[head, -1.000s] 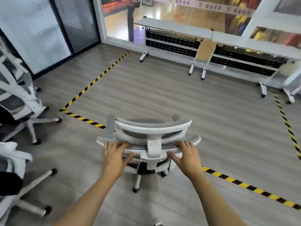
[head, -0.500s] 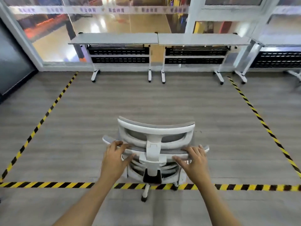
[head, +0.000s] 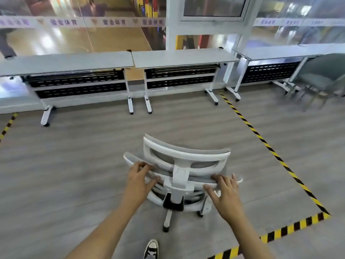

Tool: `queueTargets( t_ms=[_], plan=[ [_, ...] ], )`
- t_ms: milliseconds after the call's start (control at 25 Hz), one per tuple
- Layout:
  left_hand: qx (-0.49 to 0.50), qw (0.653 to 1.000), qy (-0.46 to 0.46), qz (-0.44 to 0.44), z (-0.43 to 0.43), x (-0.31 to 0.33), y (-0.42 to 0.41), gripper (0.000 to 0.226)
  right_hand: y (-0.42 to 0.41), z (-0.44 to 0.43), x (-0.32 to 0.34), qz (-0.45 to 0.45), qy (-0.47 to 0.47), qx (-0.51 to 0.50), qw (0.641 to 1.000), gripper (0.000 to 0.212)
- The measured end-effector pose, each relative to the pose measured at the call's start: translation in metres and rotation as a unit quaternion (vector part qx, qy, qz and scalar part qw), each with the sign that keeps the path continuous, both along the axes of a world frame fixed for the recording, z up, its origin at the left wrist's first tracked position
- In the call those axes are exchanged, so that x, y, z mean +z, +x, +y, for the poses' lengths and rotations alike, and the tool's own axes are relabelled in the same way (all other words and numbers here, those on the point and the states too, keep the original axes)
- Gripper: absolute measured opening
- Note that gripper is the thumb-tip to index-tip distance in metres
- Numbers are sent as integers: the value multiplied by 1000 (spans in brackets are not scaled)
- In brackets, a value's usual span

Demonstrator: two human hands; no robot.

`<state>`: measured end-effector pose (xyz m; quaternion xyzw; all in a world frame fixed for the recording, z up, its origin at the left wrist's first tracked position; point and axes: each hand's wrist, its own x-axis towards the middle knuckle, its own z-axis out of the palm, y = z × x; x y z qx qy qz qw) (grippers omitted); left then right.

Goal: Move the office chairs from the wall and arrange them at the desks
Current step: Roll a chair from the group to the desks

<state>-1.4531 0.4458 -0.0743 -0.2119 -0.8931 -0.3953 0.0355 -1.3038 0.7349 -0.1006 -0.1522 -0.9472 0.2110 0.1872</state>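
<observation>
Both bare arms are reaching forward, and the left hand [head: 139, 179] and right hand [head: 226, 193] are gripping the chair back [head: 199, 178], thumbs spread

Looked like an office-type workroom: a row of white wheeled desks [head: 183, 57] stood along a glass wall [head: 93, 38], plus a mesh office chair [head: 186, 157] and hazard tape [head: 261, 140] on grey flooring [head: 74, 165].
</observation>
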Motion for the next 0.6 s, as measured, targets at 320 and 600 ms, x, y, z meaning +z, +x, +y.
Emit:
queueTargets(
  t_ms=[320, 600],
  plan=[
    [-110, 993, -47, 0, 136, 16, -241, 31, -176, 91, 13, -17, -42, -168, 985, 58],
    [-167, 984, -48, 34, 296, 10, -441, 30, -343, 228, 3, 47, -67, -227, 970, 53]
  ],
)
